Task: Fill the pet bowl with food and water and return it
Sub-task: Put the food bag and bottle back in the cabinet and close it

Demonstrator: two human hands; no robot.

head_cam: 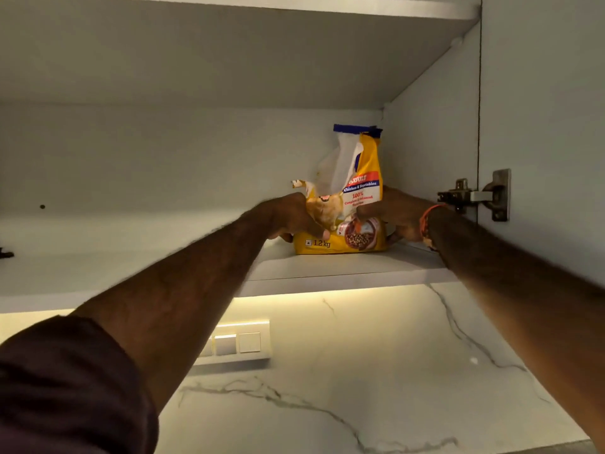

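A yellow pet food bag (355, 194) with a blue top strip and "1.2 kg" printed on it stands upright on the bottom shelf (343, 267) of an open wall cupboard, near its right wall. My left hand (291, 217) grips the bag's left side. On the opposite side, my right hand (396, 214) holds it, an orange band on that wrist. Both arms reach up from below. The pet bowl is not in view.
The cupboard door (543, 126) hangs open at the right on a metal hinge (474, 195). An upper shelf (262, 8) runs above. Below the cupboard is a lit marble wall (376, 371) with a switch plate (235, 344).
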